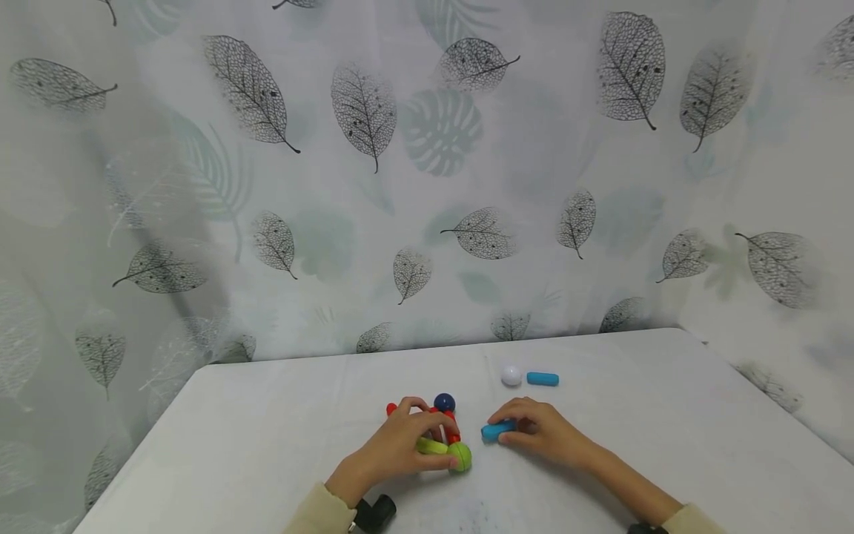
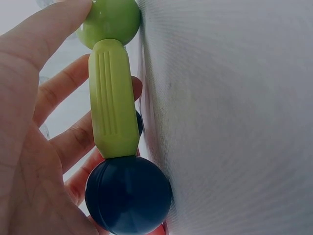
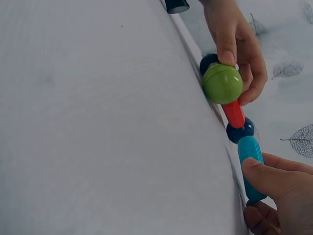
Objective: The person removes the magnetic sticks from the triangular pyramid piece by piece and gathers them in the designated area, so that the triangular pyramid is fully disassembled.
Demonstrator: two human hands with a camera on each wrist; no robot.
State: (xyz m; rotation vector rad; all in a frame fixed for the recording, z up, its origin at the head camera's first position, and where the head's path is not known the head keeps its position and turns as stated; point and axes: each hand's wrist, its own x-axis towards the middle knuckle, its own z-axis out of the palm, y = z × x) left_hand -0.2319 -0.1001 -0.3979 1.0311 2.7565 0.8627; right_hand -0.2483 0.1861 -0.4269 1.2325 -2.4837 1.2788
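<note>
Blue stick just right of the ball-and-stick cluster

Right hand (image 1: 543, 434) pinches the light-blue plastic stick (image 1: 497, 429), long axis pointing left toward the red-green-navy cluster (image 1: 445, 437) gripped by the left hand (image 1: 400, 445), on the white table (image 1: 267, 437).

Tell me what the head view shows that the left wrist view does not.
Only the head view shows the right hand pinching a blue stick, the loose white ball with another blue stick farther back, the red sticks and the leaf-print curtain. Only the left wrist view shows the ridges along the green stick up close. Both show the left hand holding the green stick, the green ball, a dark blue ball and the white table.
</note>
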